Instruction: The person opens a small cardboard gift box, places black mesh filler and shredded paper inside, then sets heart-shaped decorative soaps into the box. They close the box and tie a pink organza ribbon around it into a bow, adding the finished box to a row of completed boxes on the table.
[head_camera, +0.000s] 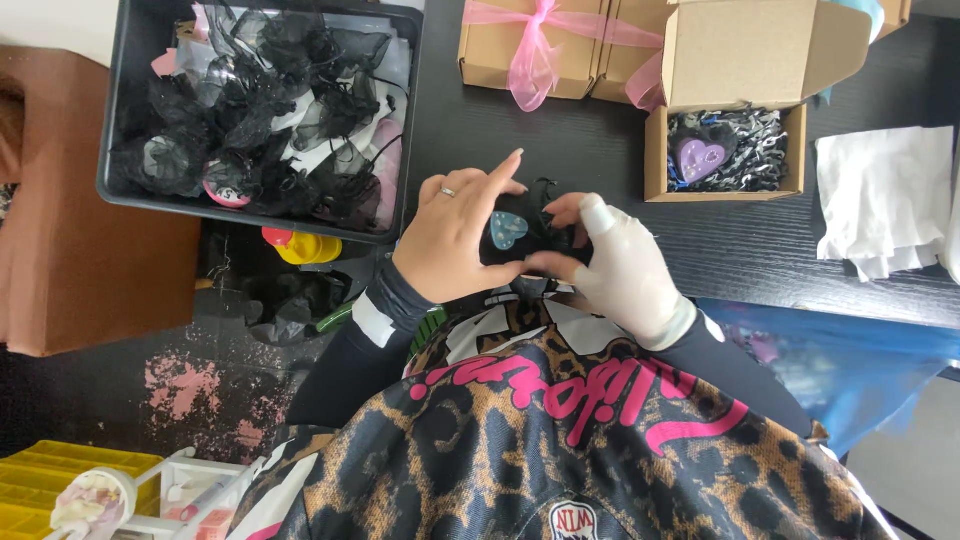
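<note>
My left hand (455, 235) and my right hand (625, 270), the right one in a white glove, hold a small black mesh pouch (520, 228) between them above the black table's front edge. A light blue heart-shaped piece (507, 230) shows through the pouch. My left fingers curl over its left side, with a ring on one finger. The gloved fingers pinch its right side and drawstring.
A dark bin (115, 150) full of black mesh pouches sits at the left. An open cardboard box (655, 150) with shredded paper and a purple heart (698, 157) stands at the right. Closed boxes tied with pink ribbon (535, 50) lie behind. White tissue (880, 195) lies far right.
</note>
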